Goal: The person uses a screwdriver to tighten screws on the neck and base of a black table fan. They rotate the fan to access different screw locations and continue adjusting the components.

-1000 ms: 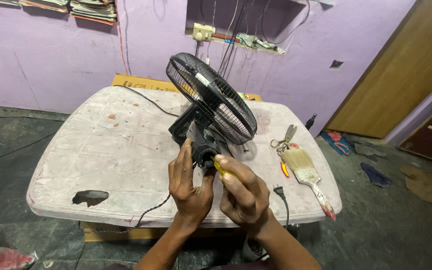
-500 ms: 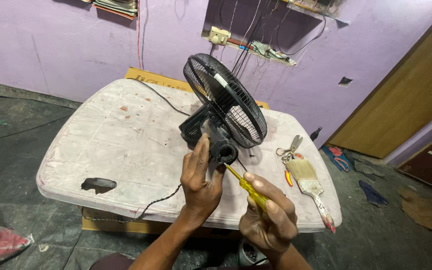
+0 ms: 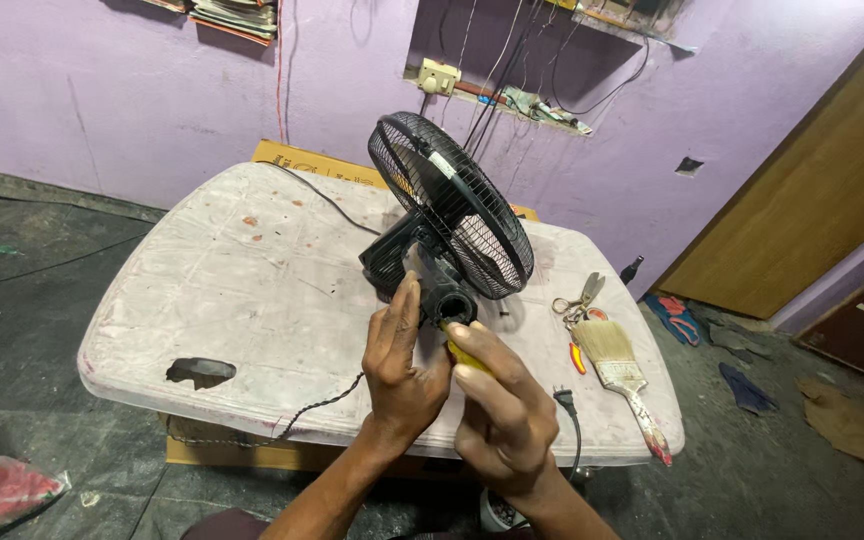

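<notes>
**Fan held at its base on the worktop**

Black fan [image 3: 449,205] lies tilted on the white worktop [image 3: 212,300]. Left hand [image 3: 400,362] grips the fan's base, fingers wrapped. Right hand [image 3: 500,410] is closed around a yellow-handled screwdriver [image 3: 464,355] at the base. Farther right lie scissors [image 3: 580,297] and a paintbrush [image 3: 620,365].

Two bare hands and forearms, no sleeves in view

The left hand [image 3: 402,365] and the right hand [image 3: 502,415] are uncovered: no gloves, rings, watch or bands show on fingers or wrists. Both forearms are bare as far as the lower edge of the picture. A patch of dark reddish-brown cloth shows at the bottom edge beneath the left forearm; what garment it belongs to cannot be told.
</notes>
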